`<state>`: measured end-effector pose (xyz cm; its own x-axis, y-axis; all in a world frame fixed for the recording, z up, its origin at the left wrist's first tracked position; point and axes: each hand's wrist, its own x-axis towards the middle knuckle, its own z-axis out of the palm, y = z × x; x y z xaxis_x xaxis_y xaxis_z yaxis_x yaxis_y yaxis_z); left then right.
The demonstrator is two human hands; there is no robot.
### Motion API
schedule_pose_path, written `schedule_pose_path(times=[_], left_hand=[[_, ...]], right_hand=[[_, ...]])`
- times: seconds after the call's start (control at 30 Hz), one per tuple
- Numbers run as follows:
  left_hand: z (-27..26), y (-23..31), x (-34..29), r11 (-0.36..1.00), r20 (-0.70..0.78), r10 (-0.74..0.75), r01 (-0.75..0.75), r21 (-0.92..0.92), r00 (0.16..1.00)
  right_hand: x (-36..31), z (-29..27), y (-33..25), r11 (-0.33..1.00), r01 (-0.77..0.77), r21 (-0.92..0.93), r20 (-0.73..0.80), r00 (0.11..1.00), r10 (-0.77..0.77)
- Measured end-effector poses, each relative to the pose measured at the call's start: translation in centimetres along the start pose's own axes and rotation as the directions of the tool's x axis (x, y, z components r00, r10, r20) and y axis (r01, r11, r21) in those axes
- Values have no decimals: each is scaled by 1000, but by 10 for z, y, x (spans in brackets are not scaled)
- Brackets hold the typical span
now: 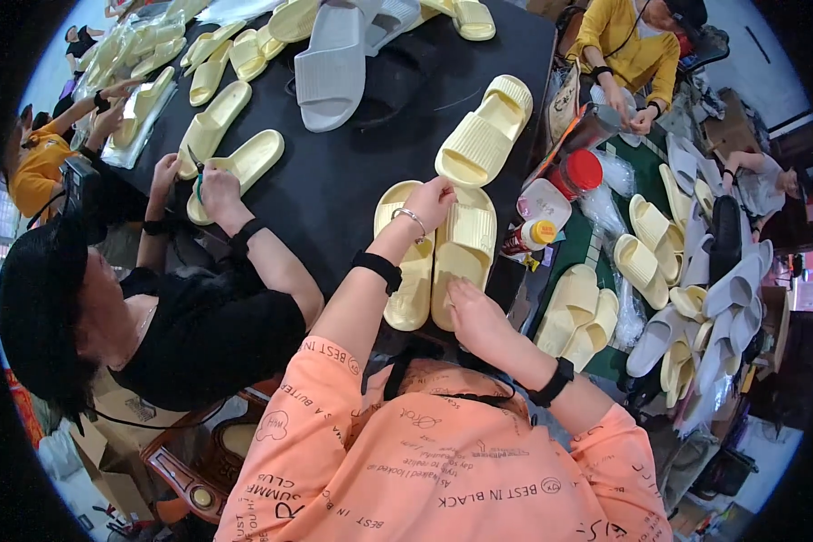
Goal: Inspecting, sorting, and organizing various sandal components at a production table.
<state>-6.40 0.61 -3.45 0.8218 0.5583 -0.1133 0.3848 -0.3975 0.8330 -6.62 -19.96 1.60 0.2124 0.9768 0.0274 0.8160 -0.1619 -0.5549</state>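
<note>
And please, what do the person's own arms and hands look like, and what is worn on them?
Short, loose peach-orange sleeves with black print. Each forearm wears a black band near the wrist; the left also has a silver-coloured bracelet. Left hand and right hand are gloveless.

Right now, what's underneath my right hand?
Your right hand is over the heel end of a pale yellow slipper; its footbed shows beside your fingers. Part of the heel's right edge, and whatever is beneath your palm, is covered and can't be seen.
</note>
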Motion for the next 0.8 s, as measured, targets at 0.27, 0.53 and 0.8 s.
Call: schedule_pose_path(times=[0.27, 0.53, 0.8], left_hand=[[-9, 13, 13, 992, 179, -118, 124, -22, 977], [-13, 10, 1, 943, 196, -140, 191, -273, 970], [-14, 17, -8, 876, -4, -33, 27, -482, 999]], right_hand=[[34, 19, 36, 984, -81, -161, -18, 997, 79], [46, -16, 7, 972, -212, -105, 174, 958, 228], [105, -3, 55, 992, -79, 98, -653, 747, 124]])
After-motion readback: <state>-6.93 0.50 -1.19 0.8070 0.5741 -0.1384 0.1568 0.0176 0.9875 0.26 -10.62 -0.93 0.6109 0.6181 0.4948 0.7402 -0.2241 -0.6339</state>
